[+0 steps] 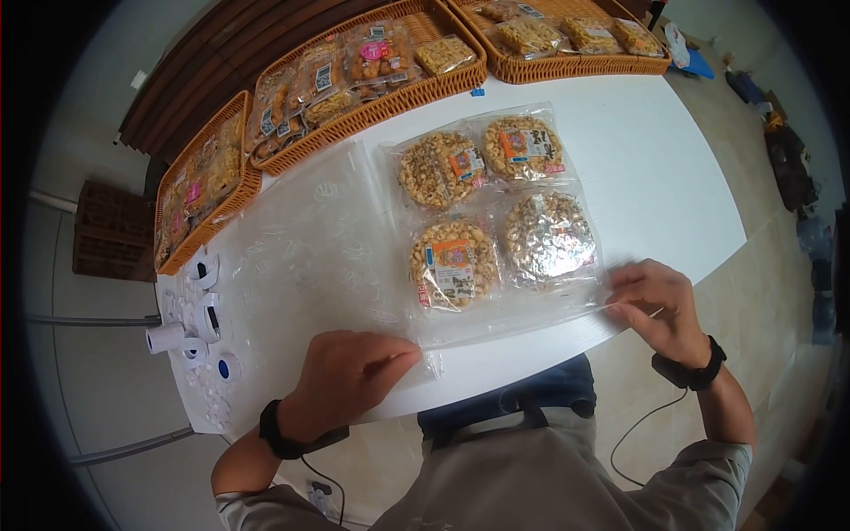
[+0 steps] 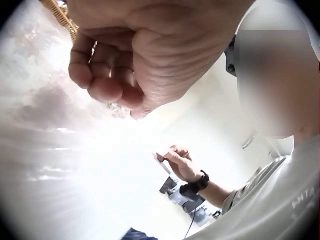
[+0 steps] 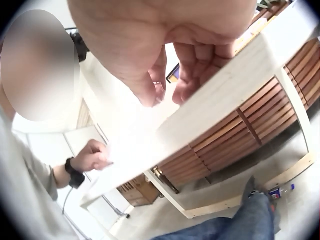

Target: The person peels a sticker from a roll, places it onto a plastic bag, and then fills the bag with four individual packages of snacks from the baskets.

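Several round packs of puffed-grain snack (image 1: 454,265), with orange-and-white labels, lie in two rows inside a clear plastic bag (image 1: 522,329) on the white table. The bag's near edge stretches between the hands. My left hand (image 1: 350,380) pinches its left corner between thumb and curled fingers. At the right corner my right hand (image 1: 657,305) pinches the film with thumb and fingertips. Bright light washes out the film in both wrist views, where the left hand (image 2: 160,55) and the right hand (image 3: 165,60) show close up.
Flat clear plastic bags (image 1: 301,248) lie left of the packs. Wicker baskets (image 1: 367,106) of packaged snacks line the table's far and left edges. White rolls (image 1: 164,337) and small scraps sit at the left edge. A cable (image 1: 633,425) hangs from the right wrist.
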Tool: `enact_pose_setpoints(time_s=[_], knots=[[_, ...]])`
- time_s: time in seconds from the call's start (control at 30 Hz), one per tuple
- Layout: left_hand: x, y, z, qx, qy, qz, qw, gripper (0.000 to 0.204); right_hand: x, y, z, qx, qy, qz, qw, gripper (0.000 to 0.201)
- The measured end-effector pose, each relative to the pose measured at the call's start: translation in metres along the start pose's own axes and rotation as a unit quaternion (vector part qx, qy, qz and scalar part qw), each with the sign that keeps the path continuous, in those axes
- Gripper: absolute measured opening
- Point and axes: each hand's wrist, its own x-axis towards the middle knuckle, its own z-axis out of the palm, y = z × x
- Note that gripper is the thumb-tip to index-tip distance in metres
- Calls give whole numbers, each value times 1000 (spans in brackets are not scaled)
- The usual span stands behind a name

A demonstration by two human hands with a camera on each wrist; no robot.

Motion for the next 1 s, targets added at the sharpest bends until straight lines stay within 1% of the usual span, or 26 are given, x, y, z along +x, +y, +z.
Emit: enact_pose_setpoints(time_s=[0.03,0.1,0.17,0.2,0.27,0.3,0.4,0.5,0.57,0.67,0.77,1.0], knots=[[2,1,0,-40,-3,-50,998,4,2,1,-2,13,-9,16,1000,2],[5,6,-3,-121,-9,-149,981,9,6,0,-3,58,-19,66,996,5],[10,8,-8,-197,-52,-255,945,12,9,-5,-3,123,-22,131,983,9],[12,9,-10,-233,-73,-307,920,14,10,-7,-3,130,-29,156,979,10],[17,9,-12,-271,-80,-336,899,17,14,-9,-5,144,-45,206,967,13],[18,9,-12,-289,-83,-350,887,19,16,-10,-4,151,-48,210,965,15],[19,7,-9,-332,-74,-336,878,18,20,-13,-4,168,-55,220,959,18],[19,1,-6,-333,-80,-317,884,17,23,-13,-2,166,-59,233,957,20],[20,-4,-4,-317,-77,-308,894,17,27,-18,0,146,-61,251,955,21],[22,-6,-4,-305,-78,-300,900,18,26,-10,1,143,-67,239,958,22],[26,-4,-3,-297,-67,-295,906,20,27,-12,3,123,-54,236,962,25],[37,4,-5,-258,-60,-301,916,22,27,-8,3,151,-41,235,959,24]])
